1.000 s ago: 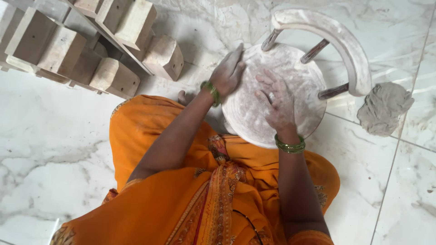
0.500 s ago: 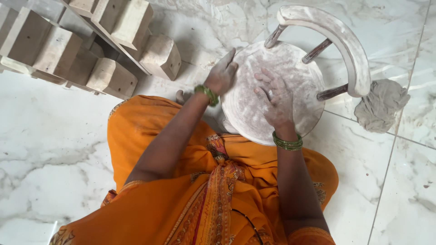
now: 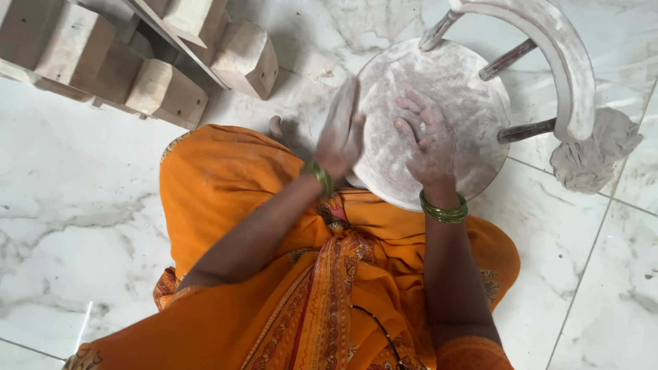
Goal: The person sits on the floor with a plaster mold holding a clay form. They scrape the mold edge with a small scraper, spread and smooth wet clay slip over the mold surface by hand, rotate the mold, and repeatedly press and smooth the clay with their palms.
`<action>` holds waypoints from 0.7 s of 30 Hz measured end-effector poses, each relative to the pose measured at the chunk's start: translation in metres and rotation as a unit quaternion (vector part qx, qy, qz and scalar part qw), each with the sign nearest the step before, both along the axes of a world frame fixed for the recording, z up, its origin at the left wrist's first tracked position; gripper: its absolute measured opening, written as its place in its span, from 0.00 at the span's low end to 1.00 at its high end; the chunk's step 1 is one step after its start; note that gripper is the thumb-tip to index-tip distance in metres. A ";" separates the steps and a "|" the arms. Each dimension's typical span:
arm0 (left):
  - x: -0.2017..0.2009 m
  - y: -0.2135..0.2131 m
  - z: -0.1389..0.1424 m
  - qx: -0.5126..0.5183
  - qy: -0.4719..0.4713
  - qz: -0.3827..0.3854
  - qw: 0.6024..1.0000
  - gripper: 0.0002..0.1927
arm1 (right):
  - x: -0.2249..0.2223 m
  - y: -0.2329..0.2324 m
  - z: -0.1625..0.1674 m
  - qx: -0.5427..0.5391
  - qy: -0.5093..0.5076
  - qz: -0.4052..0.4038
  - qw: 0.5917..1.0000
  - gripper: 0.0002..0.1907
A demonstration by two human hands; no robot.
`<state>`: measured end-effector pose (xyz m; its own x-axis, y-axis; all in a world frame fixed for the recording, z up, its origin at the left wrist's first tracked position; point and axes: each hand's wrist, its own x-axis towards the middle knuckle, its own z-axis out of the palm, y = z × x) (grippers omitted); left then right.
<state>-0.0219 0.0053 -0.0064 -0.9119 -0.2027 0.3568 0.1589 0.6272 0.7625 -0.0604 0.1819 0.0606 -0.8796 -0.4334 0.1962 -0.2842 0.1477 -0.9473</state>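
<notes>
Round clay-dusted wooden stool seat (image 3: 445,103), upper centre frame. Right hand (image 3: 428,140) flat, fingers spread, pressing top. Left hand (image 3: 340,133) open, edge-on at rim. Risk: stool tipping under uneven pressure.

Orange patterned-border garment (image 3: 226,205), green bangles (image 3: 444,209), pale grey dusty round board (image 3: 445,103), white grey-veined marble floor (image 3: 75,233).

White marble tile floor (image 3: 82,205), grey veins. On it: wooden blocks (image 3: 130,62) top left, round clay-dusted stool (image 3: 439,89) w/ curved backrest, grey clay lump (image 3: 593,154) at right.
</notes>
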 end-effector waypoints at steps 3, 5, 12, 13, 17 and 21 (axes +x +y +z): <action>-0.049 -0.018 0.013 0.003 -0.166 -0.050 0.985 0.33 | -0.001 -0.001 0.002 -0.026 -0.003 0.003 1.000 0.23; -0.077 -0.022 0.021 -0.008 -0.264 -0.075 0.962 0.33 | -0.001 -0.002 0.003 -0.010 0.004 -0.003 1.000 0.23; -0.056 -0.012 0.012 -0.012 -0.115 -0.025 0.993 0.33 | 0.000 0.001 0.006 0.031 0.024 -0.004 0.999 0.24; -0.043 -0.009 0.009 -0.028 -0.062 -0.009 0.998 0.33 | 0.000 0.001 0.006 0.035 0.030 0.000 0.999 0.23; 0.025 0.002 0.006 -0.016 -0.025 0.007 1.000 0.36 | 0.002 0.000 0.007 0.015 0.037 0.001 0.999 0.22; 0.038 0.003 0.004 -0.028 0.000 -0.007 1.000 0.34 | 0.005 -0.002 0.008 0.029 0.052 -0.005 0.998 0.22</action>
<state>0.0162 0.0078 -0.0019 -0.9149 -0.1693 0.3665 0.1678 0.6662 0.7266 -0.0549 0.1801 0.0686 -0.8598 -0.4384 0.2619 -0.3789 0.2037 -0.9028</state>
